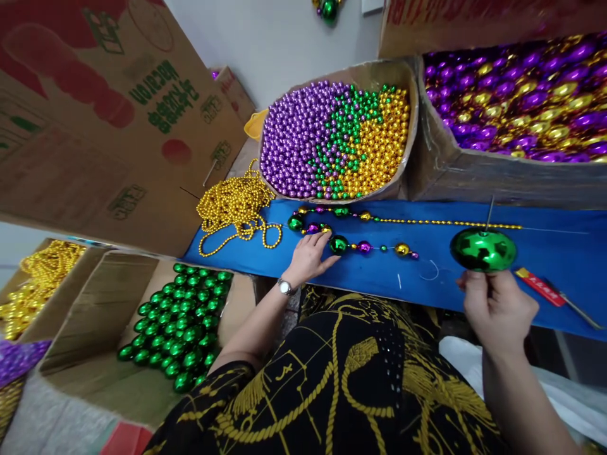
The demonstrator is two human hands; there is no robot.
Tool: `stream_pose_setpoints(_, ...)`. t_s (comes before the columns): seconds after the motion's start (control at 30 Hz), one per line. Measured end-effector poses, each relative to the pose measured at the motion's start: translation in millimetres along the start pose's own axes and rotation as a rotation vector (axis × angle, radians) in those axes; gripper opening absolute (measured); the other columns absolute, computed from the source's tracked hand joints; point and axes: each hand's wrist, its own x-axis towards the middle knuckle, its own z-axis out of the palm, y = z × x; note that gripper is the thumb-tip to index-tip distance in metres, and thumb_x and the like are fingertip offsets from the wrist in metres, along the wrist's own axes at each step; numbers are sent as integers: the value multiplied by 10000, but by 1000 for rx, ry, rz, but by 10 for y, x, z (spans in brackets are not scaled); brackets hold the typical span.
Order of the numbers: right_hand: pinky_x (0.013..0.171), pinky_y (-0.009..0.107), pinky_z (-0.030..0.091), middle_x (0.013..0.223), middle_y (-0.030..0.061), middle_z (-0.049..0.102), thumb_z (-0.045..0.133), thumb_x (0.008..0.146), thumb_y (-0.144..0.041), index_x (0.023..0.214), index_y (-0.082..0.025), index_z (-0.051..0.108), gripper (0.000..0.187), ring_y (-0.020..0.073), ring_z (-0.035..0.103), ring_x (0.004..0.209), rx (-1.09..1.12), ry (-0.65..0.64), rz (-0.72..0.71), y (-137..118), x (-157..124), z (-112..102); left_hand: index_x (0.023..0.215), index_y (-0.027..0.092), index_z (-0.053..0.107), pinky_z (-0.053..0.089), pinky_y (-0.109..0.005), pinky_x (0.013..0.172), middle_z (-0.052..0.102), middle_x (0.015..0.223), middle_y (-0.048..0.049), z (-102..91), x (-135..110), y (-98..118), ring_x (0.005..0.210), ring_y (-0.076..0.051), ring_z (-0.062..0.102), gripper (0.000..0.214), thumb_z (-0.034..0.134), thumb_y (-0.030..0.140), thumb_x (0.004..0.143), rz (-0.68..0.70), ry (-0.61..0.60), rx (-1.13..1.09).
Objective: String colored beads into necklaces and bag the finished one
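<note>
My right hand point(497, 309) is closed round a big shiny green ball point(482, 250) with a thin needle point(490, 212) sticking up out of it. My left hand point(310, 256), a watch on its wrist, rests on the blue cloth point(559, 253) with fingers pinched on a bead string point(360, 246) of green, purple and gold balls. That string loops back and runs on as a thin gold bead strand point(450, 222) towards the right.
A heap of gold bead chain point(234, 205) lies left of the cloth. Behind stand a box of small purple, green and gold beads point(332, 136) and a box of larger purple and gold balls point(521, 95). A box of green balls point(177, 325) sits lower left. A red-handled tool point(545, 292) lies right.
</note>
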Motion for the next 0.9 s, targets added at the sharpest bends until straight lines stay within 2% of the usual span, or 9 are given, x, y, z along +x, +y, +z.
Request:
stream_pose_setpoints(0.27,547,215,440,620,42,688,522,918,-348,737,-183,623,265,141,638,531,-22,-41,-21,-106,59,26,1351,152,515,470,-469,999,612,1296,-160,116,-3,20,1172,-302,573,531,533,473,928,48,46,-81)
stream_pose_setpoints(0.43,535,225,460,614,39,691,522,911,-353,734,-191,628,262,154,646,523,-29,-43,-5,-76,31,41,1330,146,536,476,-464,989,608,1297,-159,202,71,100,1180,-308,564,481,513,434,945,91,55,-85)
stream_pose_setpoints(0.53,525,226,455,605,37,686,529,907,-350,732,-191,631,258,152,639,513,-30,-52,13,-34,40,49,1310,155,551,479,-465,982,607,1282,-162,190,121,106,1181,-306,560,445,511,411,949,91,79,-91)
stream_pose_setpoints(0.7,529,211,431,607,30,680,552,910,-291,732,-179,620,221,125,614,499,34,-43,-45,40,90,74,1269,172,582,494,-435,971,623,1216,-160,-27,251,105,1137,-277,583,398,561,378,929,62,233,-114)
stream_pose_setpoints(0.9,541,211,438,619,30,681,526,937,-288,747,-181,614,236,122,622,517,88,-75,-57,160,83,178,1210,189,605,509,-410,985,642,1207,-111,-509,653,199,1140,-219,601,326,623,305,907,135,426,-135)
